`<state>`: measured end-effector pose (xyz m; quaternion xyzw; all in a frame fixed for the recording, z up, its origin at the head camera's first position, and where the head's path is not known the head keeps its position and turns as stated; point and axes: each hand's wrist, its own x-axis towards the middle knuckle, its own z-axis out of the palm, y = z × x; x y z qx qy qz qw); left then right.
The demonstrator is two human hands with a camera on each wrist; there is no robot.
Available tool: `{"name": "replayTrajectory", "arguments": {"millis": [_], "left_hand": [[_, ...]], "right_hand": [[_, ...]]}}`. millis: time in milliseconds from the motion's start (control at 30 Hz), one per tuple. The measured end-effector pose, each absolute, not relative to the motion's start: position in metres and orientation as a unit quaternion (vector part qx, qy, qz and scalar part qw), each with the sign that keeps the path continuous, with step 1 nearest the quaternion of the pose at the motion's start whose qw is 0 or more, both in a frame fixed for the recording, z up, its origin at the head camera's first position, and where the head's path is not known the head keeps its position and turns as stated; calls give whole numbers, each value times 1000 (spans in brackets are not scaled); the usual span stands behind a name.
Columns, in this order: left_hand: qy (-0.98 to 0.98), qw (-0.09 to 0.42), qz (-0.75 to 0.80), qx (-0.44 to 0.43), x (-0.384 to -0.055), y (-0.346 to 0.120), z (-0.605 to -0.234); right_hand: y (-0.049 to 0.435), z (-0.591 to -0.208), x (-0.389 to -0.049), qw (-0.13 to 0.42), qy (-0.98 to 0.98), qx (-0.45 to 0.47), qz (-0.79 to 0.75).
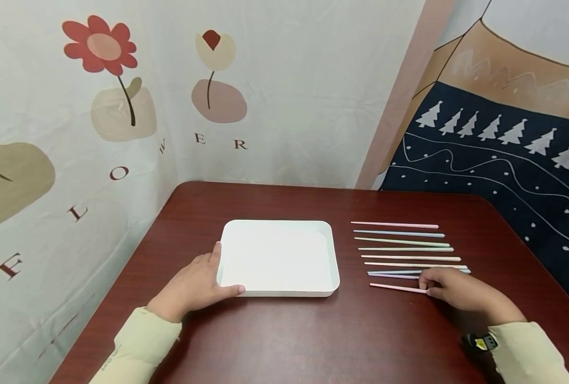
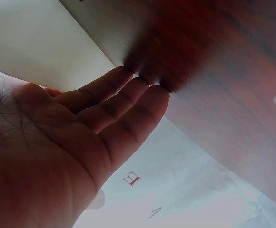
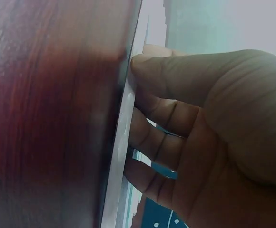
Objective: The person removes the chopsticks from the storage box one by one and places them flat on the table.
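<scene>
A white rectangular tray (image 1: 278, 293) lies on the dark red wooden table. My left hand (image 1: 195, 282) rests against the tray's left side, its thumb along the front left corner; in the left wrist view the fingers (image 2: 123, 118) reach out straight beside the tray wall (image 2: 76, 42). To the right of the tray, several pastel chopsticks lie roughly parallel in a column. Over the nearest one, a pink chopstick (image 1: 392, 288), my right hand (image 1: 462, 290) pinches between thumb and fingers near its right part. That chopstick (image 3: 121, 128) runs past the thumb tip in the right wrist view, close along the tabletop.
Beyond the pink chopstick lie a purple chopstick (image 1: 390, 276), a cream one (image 1: 404, 264), a green one (image 1: 400, 241) and, farthest off, another pink one (image 1: 392, 224). A white flower-print cloth (image 1: 289, 106) hangs behind the table (image 1: 289, 341); a dark tree-print cloth (image 1: 486, 165) hangs at right.
</scene>
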<state>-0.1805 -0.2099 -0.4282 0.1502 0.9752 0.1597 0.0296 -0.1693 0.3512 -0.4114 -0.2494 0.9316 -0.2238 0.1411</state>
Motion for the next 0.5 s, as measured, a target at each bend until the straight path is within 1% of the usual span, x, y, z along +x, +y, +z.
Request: {"name": "replayTrajectory", "arguments": {"millis": [167, 300, 400, 500], "left_hand": [[975, 28, 157, 153, -180, -209, -426], [975, 32, 156, 152, -180, -209, -425], [975, 32, 158, 152, -180, -209, -425], [975, 29, 160, 153, -180, -209, -426]], "right_hand": [[351, -406, -170, 131, 941, -223, -217], [351, -403, -175, 92, 954, -207, -194], [349, -405, -179, 73, 958, -214, -176], [348, -407, -180, 79, 957, -218, -175]]}}
